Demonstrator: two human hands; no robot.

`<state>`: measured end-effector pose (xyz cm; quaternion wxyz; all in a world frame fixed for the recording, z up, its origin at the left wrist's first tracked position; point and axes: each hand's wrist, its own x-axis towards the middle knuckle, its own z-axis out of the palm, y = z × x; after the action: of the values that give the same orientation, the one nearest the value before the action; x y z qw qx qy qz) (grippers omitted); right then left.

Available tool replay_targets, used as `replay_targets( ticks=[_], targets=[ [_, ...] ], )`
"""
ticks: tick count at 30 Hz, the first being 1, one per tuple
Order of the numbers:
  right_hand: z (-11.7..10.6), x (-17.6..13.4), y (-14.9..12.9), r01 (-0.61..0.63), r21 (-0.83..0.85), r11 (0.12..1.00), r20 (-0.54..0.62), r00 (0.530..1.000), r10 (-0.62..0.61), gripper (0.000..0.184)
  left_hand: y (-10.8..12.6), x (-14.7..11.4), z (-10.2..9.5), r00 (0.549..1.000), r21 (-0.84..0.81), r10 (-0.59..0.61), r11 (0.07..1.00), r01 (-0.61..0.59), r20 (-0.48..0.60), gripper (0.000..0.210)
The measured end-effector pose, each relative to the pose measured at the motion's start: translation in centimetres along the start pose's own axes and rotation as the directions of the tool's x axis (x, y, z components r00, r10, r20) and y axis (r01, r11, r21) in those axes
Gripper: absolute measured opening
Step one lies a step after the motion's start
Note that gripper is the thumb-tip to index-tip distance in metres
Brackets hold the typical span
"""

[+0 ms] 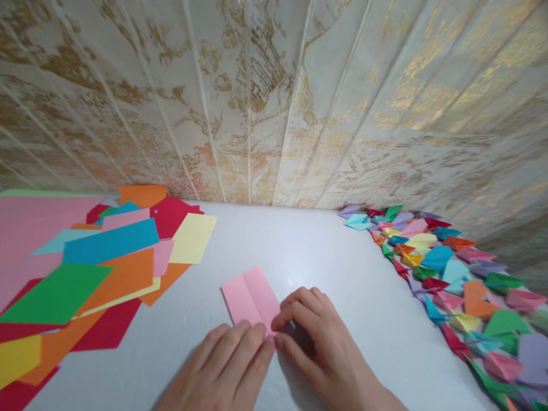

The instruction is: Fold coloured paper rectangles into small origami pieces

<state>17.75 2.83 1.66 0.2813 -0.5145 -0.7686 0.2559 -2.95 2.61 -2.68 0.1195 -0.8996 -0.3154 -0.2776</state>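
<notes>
A pink sheet of paper (248, 294) lies on the white table in front of me, with a crease running along its middle. My left hand (226, 365) rests over its near edge, fingers together and pressing it down. At the near right corner, my right hand (317, 342) pinches the paper between thumb and curled fingers. Both hands cover the near end of the sheet, so the shape of the fold there is hidden.
Loose coloured paper sheets (111, 240) overlap in a pile on the left, beside a larger pink sheet (25, 234). Many small folded paper pieces (436, 260) are spread along the right. A gold-patterned curtain (265, 114) hangs behind the table (291, 240).
</notes>
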Motion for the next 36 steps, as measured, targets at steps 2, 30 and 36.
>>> replay_targets(
  ticks=[2, 30, 36],
  targets=[
    [0.1, 0.3, 0.1, -0.027, 0.003, 1.0, 0.008, 1.0, 0.027, 0.018, -0.9, 0.8, -0.2, 0.999, -0.064, 0.043, 0.997, -0.042, 0.018, 0.036],
    [-1.6, -0.2, 1.1, 0.301, 0.121, 0.946, 0.066, 0.948, -0.311, 0.03, -2.6, 3.3, -0.9, 0.92, -0.362, -0.141, 0.889, 0.28, 0.365, 0.015],
    [-1.7, -0.3, 1.3, 0.363, 0.058, 0.93, 0.078, 0.927, -0.366, 0.033, -2.1, 3.6, -1.0, 0.908, -0.324, -0.186, 0.892, 0.316, 0.375, 0.015]
  ],
)
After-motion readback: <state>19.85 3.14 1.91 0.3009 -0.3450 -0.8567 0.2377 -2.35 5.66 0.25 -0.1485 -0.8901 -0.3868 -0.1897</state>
